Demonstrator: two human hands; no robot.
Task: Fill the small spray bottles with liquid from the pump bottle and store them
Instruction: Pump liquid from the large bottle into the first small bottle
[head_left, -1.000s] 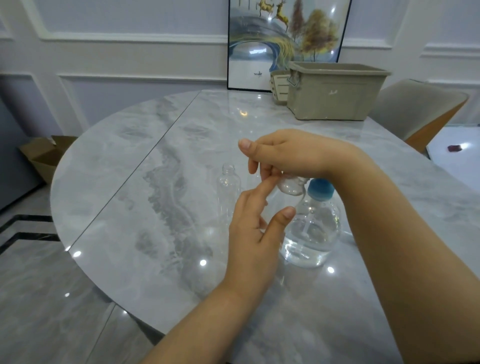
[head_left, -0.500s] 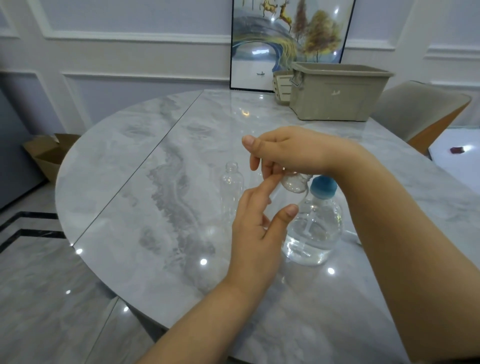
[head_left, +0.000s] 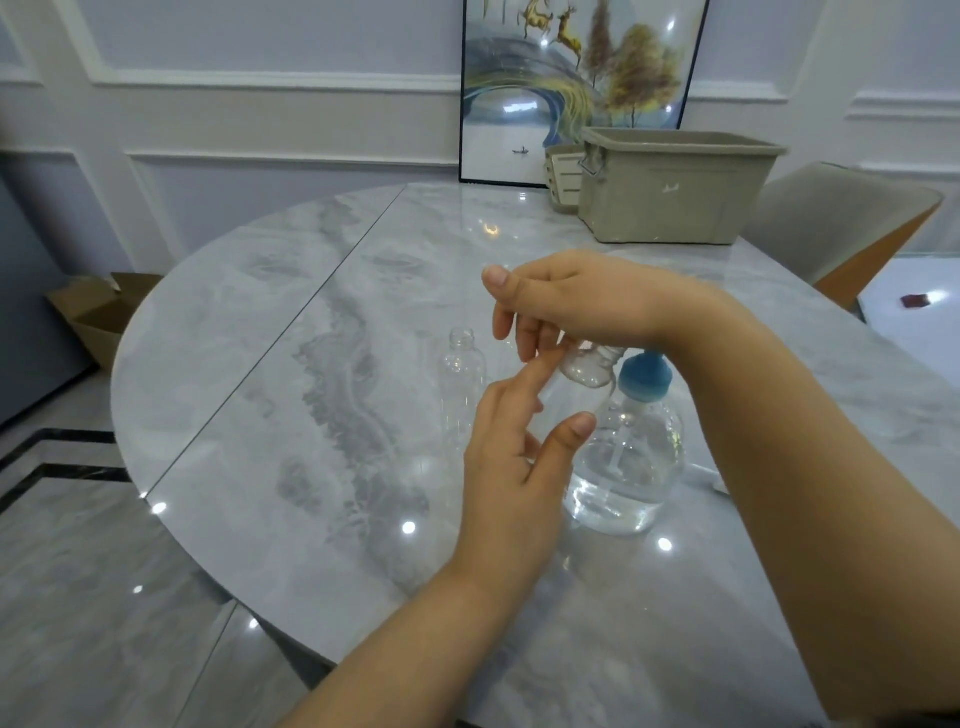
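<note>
Both hands barely move: right hand (head_left: 582, 304) still pinches a small spray bottle (head_left: 587, 366) above the pump bottle (head_left: 626, 447); left hand (head_left: 511, 452), fingers loose, keeps touching it. Filling hasn't begun.

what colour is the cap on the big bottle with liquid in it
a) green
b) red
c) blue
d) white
c: the pump bottle, standing on the table just under the right hand, has a blue cap.
</note>
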